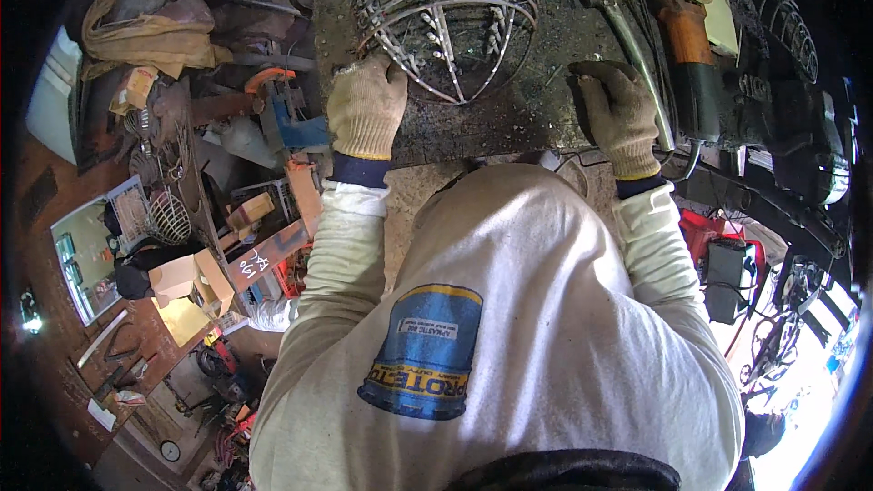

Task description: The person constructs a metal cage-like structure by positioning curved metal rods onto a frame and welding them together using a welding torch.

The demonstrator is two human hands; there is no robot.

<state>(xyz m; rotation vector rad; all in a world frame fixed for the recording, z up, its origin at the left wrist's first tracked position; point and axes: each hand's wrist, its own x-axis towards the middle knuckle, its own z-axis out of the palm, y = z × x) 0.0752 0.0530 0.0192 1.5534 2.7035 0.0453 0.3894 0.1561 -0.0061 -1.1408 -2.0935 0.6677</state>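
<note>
A curved grille of bent metal bars (443, 36), shaped like a basket, lies on the dark, grimy bench (509, 132) in front of me. White and rusty marks show along its bars. My left hand (368, 107), in a beige knitted glove, is closed at the grille's near left rim, its fingertips mostly hidden. To the right, my gloved right hand (623, 109) rests palm down by the bench's near edge. Its fingers are loosely bent, with the thumb apart and nothing visible in them. Just beside it lies a hammer with a metal tube handle (637, 59).
An orange angle grinder (686, 32) with a yellow disc lies at the right, near another wire grille (800, 36). Leftward are a brown cloth (150, 36), a blue clamp-like tool (296, 123) and an open cardboard box (193, 282). Cables run along the right side.
</note>
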